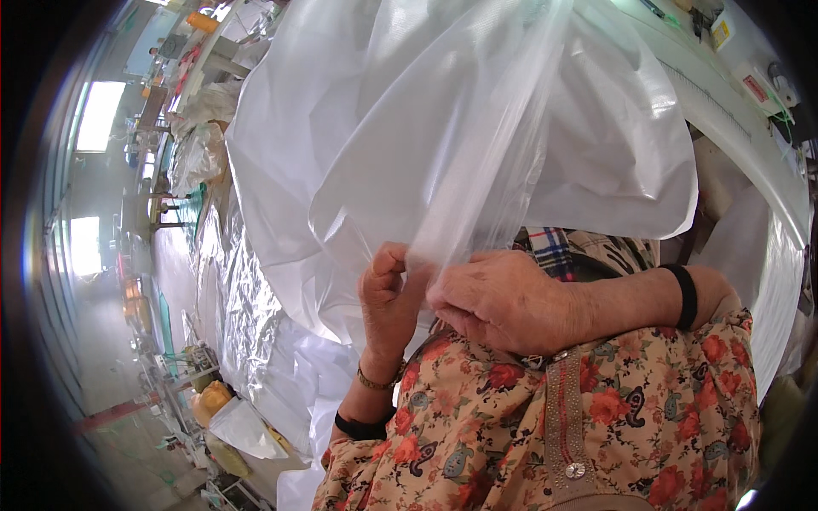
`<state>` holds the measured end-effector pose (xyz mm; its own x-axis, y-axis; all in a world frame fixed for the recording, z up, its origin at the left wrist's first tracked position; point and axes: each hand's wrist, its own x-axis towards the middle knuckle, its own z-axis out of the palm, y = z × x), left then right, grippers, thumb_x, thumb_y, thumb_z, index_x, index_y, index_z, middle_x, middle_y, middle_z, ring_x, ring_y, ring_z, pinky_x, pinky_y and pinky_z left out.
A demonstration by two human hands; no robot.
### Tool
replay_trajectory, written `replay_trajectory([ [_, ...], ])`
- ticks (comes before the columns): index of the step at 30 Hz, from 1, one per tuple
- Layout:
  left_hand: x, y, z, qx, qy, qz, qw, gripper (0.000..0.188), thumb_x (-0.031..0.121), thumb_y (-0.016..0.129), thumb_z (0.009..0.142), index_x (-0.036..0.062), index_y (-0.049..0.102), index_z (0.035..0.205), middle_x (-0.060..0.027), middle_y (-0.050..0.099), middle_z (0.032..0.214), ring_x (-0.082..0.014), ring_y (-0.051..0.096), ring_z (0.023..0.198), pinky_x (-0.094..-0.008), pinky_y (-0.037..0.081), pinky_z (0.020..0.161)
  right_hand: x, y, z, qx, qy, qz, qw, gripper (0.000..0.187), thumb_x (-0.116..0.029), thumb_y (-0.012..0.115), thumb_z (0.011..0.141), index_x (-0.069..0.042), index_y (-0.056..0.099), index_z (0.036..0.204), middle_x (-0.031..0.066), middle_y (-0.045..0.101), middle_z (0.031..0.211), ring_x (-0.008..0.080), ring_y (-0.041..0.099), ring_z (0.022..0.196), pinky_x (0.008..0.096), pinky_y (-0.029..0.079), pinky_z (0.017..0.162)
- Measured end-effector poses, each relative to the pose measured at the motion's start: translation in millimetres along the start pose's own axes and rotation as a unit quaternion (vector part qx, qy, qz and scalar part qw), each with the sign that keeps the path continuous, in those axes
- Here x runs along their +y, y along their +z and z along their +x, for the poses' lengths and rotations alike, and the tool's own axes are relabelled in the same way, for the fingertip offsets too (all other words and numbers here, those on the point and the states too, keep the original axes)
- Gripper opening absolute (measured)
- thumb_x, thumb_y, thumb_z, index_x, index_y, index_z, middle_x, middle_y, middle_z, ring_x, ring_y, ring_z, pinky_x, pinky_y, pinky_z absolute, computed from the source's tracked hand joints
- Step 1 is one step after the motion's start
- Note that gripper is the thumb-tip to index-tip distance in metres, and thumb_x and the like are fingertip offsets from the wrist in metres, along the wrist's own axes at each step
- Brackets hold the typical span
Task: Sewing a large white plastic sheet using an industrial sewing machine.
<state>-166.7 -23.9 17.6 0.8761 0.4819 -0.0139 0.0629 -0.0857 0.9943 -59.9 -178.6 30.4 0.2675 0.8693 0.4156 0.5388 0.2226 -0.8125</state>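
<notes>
A large white, glossy plastic sheet (383,128) spreads from the far edge down toward my lap. Along it runs a gathered, translucent film strip (477,179), whose near end reaches my hands. My left hand (388,302) is closed with curled fingers at the left side of that end, gripping the film. Close beside it, my right hand (511,302) is also closed on the film, its back turned up. The fingertips of both hands are partly hidden by the film and by the right hand itself.
A white curved table edge (724,119) is at the right, with a white plastic container (745,51) on it. Crumpled silvery sheeting (247,298) lies at the left. Beyond are cluttered benches, an orange thread cone (203,22) and bright windows (100,115).
</notes>
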Motion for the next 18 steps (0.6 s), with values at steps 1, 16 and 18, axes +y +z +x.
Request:
replay_trajectory([
  [1, -2.5, -2.1, 1.6, -0.009, 0.039, 0.093, 0.995, 0.003, 0.003, 0.062, 0.088, 0.0036, 0.059, 0.087, 0.0038, 0.055, 0.078, -0.0053, 0.048, 0.071, -0.0199, 0.04, 0.064, -1.7, -1.8, 0.4, 0.02, 0.026, 0.007, 0.999, 0.012, -0.01, 0.063, 0.083, -0.006, 0.052, 0.086, 0.0112, 0.058, 0.073, 0.0338, 0.061, 0.071, 0.043, 0.049, 0.063],
  [16, -4.4, -55.8, 88.4, 0.265, 0.08, 0.143, 0.95, 0.015, 0.012, 0.061, 0.094, -0.0017, 0.064, 0.088, -0.0048, 0.062, 0.071, -0.0101, 0.063, 0.067, -0.0247, 0.054, 0.065, 6.0, -11.5, 6.2, -0.002, 0.141, 0.096, 0.985, 0.009, -0.009, 0.06, 0.09, -0.002, 0.055, 0.092, 0.0144, 0.062, 0.075, 0.0313, 0.063, 0.07, 0.0371, 0.049, 0.066],
  [18, -7.2, -52.4, 97.3, 0.312, 0.048, -0.039, 0.948, 0.012, 0.01, 0.06, 0.094, 0.0001, 0.063, 0.1, -0.0078, 0.064, 0.091, -0.0145, 0.064, 0.081, -0.0299, 0.055, 0.075, 7.4, -9.8, 6.8, -0.006, 0.144, 0.111, 0.983, 0.009, -0.009, 0.06, 0.091, -0.002, 0.054, 0.092, 0.0143, 0.062, 0.075, 0.0302, 0.063, 0.07, 0.0362, 0.049, 0.066],
])
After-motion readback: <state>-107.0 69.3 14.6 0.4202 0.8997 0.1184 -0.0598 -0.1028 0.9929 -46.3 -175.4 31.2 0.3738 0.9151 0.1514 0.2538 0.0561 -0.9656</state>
